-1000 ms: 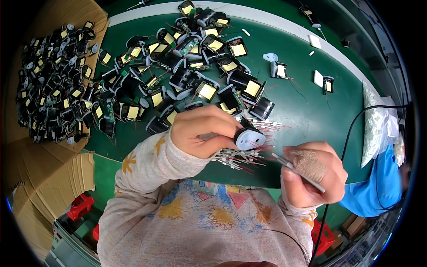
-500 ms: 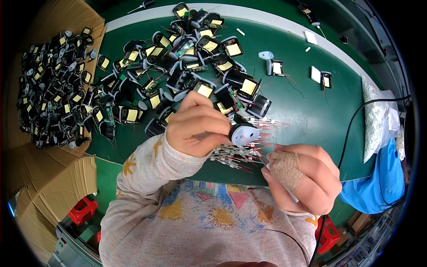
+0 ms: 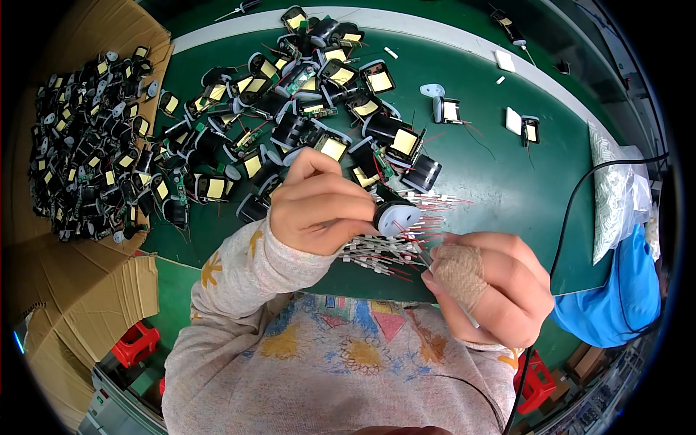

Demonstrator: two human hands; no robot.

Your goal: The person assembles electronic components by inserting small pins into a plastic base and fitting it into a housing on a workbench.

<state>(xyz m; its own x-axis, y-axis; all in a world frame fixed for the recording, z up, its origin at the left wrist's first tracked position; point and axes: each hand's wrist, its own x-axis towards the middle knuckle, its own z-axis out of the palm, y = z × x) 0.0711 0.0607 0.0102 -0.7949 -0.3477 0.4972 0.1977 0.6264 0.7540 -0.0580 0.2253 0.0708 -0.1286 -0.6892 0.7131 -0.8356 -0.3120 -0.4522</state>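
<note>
Between the thumb and fingers of my left hand is a black plastic housing with a pale grey oval end cap facing me. A thin red wire shows at the cap's face. My right hand, with tan tape wrapped round a finger, is closed on slim metal tweezers. Their tips point toward the cap and come close to the red wire; whether they grip it I cannot tell. Under and beside the housing lies a bunch of small white connectors with red wires, partly hidden by my left hand.
Many black housings with yellow pads and green boards cover the table's left half. A cardboard box full of them stands at left. Two loose housings lie at right. A bag of white parts and a black cable are at the right edge.
My right hand has shifted slightly left and up with the tweezers, whose rear end has moved the same way. My left hand and the housing have hardly moved.
</note>
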